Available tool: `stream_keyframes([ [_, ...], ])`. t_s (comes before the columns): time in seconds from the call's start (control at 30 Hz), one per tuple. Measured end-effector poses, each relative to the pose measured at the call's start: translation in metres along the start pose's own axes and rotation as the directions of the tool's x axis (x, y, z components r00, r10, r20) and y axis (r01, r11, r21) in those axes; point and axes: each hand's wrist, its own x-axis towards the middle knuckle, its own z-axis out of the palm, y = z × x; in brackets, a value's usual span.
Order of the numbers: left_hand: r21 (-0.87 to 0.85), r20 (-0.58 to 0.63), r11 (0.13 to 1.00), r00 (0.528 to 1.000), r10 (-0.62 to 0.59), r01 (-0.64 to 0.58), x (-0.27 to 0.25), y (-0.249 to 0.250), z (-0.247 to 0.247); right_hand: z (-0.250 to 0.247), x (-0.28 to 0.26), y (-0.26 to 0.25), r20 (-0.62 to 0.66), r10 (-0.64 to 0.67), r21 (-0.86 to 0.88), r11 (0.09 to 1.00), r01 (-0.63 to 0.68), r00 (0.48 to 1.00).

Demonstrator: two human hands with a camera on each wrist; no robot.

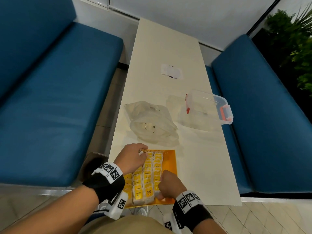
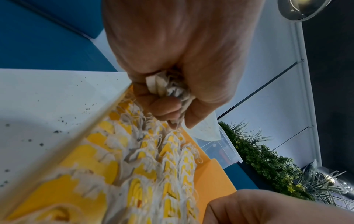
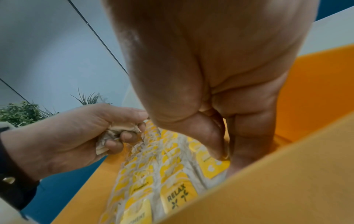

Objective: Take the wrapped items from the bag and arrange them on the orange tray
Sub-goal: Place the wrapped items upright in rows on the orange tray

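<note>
The orange tray lies at the table's near edge, holding rows of wrapped tea bags with yellow tags. My left hand hovers over the tray's far left corner, its fingers curled round a bunch of wrapped tea bags. My right hand is down at the tray's near right, where thumb and finger pinch one yellow-tagged tea bag at the end of the right row. The clear plastic bag lies just beyond the tray with a few items still inside.
A clear plastic box with orange clips stands at the table's right edge. A white paper piece lies farther back. Blue benches flank the narrow table, and green plants stand at the far right.
</note>
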Motion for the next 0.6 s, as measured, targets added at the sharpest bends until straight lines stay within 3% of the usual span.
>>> stream_keyframes([
  [0.37,-0.002,-0.013,1.0,1.0,0.006,-0.006,0.0,0.0,0.001,0.001,-0.002,0.001,-0.035,0.001,0.124,0.992,0.003,0.999],
  [0.5,-0.009,-0.019,1.0,1.0,0.005,-0.005,0.0,-0.001,0.001,-0.008,-0.009,0.003,-0.1,-0.052,0.069,0.996,0.059,0.994],
  [0.6,-0.02,-0.021,1.0,1.0,-0.001,0.0,0.002,-0.002,0.002,-0.01,-0.014,0.002,-0.038,-0.104,-0.025,0.994,0.103,0.994],
])
